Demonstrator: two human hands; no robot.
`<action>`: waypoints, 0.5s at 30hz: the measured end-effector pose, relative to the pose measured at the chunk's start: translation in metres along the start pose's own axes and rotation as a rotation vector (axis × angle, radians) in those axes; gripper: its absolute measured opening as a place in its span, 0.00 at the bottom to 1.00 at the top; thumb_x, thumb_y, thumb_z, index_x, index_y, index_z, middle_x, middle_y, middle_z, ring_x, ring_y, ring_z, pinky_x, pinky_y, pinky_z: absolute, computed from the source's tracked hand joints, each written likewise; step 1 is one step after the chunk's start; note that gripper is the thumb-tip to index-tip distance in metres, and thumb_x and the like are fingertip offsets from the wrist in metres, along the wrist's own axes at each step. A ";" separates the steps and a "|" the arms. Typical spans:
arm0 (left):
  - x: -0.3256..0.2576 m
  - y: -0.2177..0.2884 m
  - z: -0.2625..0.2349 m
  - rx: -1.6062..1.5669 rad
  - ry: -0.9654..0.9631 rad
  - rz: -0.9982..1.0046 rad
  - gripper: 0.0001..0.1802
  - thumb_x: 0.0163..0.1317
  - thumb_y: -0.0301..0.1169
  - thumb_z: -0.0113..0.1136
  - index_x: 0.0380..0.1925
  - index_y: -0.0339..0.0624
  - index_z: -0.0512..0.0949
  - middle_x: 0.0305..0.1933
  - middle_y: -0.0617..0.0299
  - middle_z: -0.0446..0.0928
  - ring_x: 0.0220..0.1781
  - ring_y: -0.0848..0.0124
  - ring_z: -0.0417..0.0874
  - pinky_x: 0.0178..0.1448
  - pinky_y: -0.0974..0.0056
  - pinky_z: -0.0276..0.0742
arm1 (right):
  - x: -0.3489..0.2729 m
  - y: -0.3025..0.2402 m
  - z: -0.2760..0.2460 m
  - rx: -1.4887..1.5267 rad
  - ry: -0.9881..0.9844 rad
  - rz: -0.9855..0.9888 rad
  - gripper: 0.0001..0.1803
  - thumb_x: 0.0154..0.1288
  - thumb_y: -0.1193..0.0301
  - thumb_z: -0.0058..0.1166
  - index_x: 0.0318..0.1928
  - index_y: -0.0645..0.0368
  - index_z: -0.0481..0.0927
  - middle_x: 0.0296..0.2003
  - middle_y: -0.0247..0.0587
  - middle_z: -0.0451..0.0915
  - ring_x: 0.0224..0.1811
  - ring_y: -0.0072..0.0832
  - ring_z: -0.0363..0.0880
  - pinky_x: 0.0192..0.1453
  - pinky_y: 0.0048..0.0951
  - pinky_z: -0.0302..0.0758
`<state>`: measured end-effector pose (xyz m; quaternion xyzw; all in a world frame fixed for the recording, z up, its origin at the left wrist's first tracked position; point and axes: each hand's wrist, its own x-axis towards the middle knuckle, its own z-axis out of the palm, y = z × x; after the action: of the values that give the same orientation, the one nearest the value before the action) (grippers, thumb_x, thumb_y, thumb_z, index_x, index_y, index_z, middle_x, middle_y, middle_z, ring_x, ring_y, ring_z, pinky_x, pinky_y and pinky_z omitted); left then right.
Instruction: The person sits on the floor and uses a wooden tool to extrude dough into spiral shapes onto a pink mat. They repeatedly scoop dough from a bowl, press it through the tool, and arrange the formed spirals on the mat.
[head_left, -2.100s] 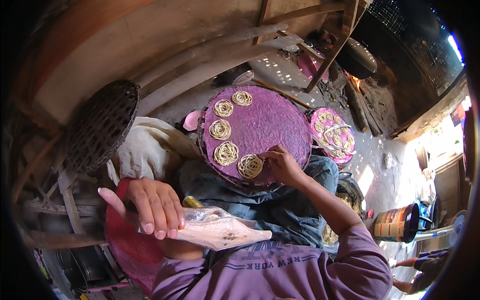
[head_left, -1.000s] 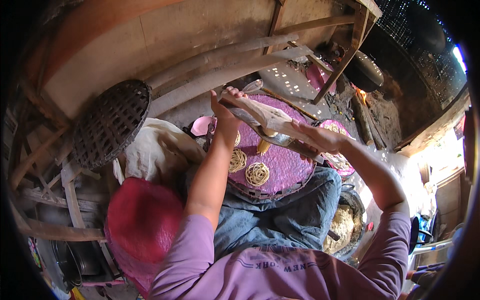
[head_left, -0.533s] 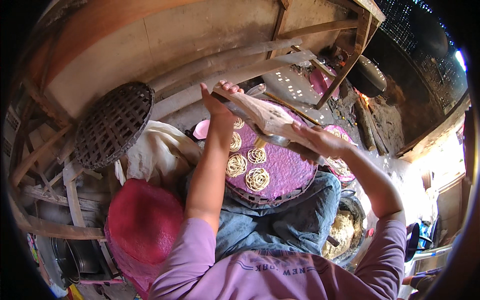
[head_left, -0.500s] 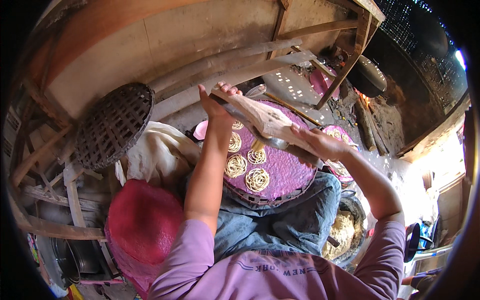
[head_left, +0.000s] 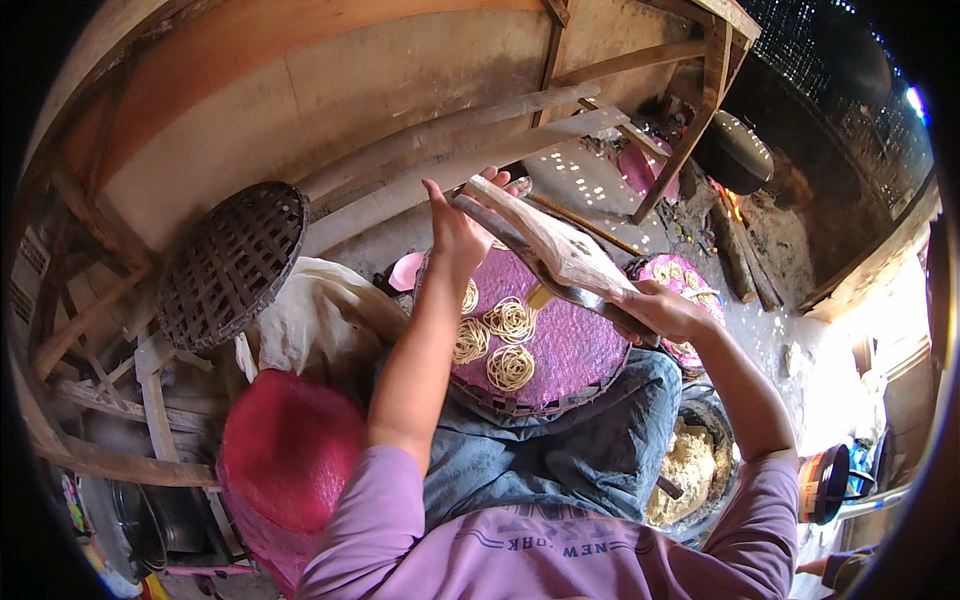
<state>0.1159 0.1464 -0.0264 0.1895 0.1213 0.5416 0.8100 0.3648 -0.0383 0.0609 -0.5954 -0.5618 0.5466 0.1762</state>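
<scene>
A two-handled wooden dough press [head_left: 560,240] slants over a round woven tray lined with purple sheeting [head_left: 580,370]. My left hand [head_left: 462,235] holds its far-left end, thumb sticking up and fingers partly behind the wood. At the lower right end, my right hand [head_left: 668,308] is wrapped around the handles. Pale yellow dough strands [head_left: 540,296] hang beneath the press's middle. Several coiled nests of strands lie on the tray's left half; one nest [head_left: 510,367] sits near the front rim, and another [head_left: 511,320] is just behind it.
At right, a basin [head_left: 690,465] holds crumbly dough beside my knee. A smaller purple tray [head_left: 685,275] with nests lies beyond my right hand. A dark pan [head_left: 735,152] stands over a wood fire [head_left: 732,200]. On the left are a woven basket [head_left: 235,265] and a red-pink covered mound [head_left: 290,450].
Both hands and the press have shifted slightly right. The nest under the press has grown thicker, with more strands piled on it. My left fingers look a little looser.
</scene>
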 end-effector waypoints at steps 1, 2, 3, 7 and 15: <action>-0.006 0.003 -0.001 0.157 0.050 -0.015 0.52 0.62 0.75 0.21 0.49 0.40 0.78 0.46 0.57 0.78 0.52 0.64 0.73 0.61 0.55 0.63 | -0.002 0.004 -0.002 0.007 0.015 -0.008 0.29 0.69 0.43 0.48 0.34 0.60 0.78 0.20 0.31 0.73 0.21 0.18 0.70 0.24 0.24 0.64; -0.010 0.007 -0.002 0.328 0.065 -0.012 0.54 0.61 0.76 0.19 0.52 0.39 0.78 0.49 0.57 0.77 0.54 0.65 0.72 0.62 0.56 0.61 | -0.005 0.007 -0.005 -0.002 0.028 -0.018 0.29 0.69 0.43 0.48 0.35 0.61 0.78 0.20 0.31 0.73 0.21 0.18 0.70 0.24 0.24 0.64; -0.017 0.009 -0.007 0.527 0.109 -0.068 0.53 0.62 0.75 0.19 0.54 0.42 0.77 0.54 0.56 0.75 0.57 0.64 0.70 0.65 0.55 0.58 | -0.006 0.009 -0.007 0.015 0.013 -0.034 0.29 0.69 0.43 0.48 0.37 0.61 0.78 0.20 0.31 0.73 0.22 0.18 0.70 0.24 0.24 0.64; -0.032 0.009 -0.033 1.282 0.030 -0.151 0.51 0.62 0.75 0.16 0.57 0.53 0.79 0.65 0.58 0.73 0.63 0.61 0.68 0.73 0.56 0.52 | -0.007 0.016 -0.010 0.037 0.053 -0.058 0.30 0.69 0.43 0.49 0.36 0.61 0.78 0.20 0.31 0.73 0.21 0.17 0.69 0.23 0.23 0.63; -0.034 -0.049 -0.051 1.547 -0.128 -0.418 0.43 0.71 0.65 0.25 0.69 0.42 0.63 0.60 0.52 0.77 0.69 0.65 0.68 0.74 0.58 0.52 | 0.005 0.030 0.000 0.105 0.052 -0.078 0.30 0.68 0.42 0.48 0.33 0.60 0.78 0.20 0.32 0.73 0.19 0.18 0.68 0.21 0.24 0.61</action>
<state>0.1228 0.1071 -0.0942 0.7010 0.4485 0.1293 0.5392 0.3777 -0.0429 0.0342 -0.5770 -0.5505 0.5525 0.2427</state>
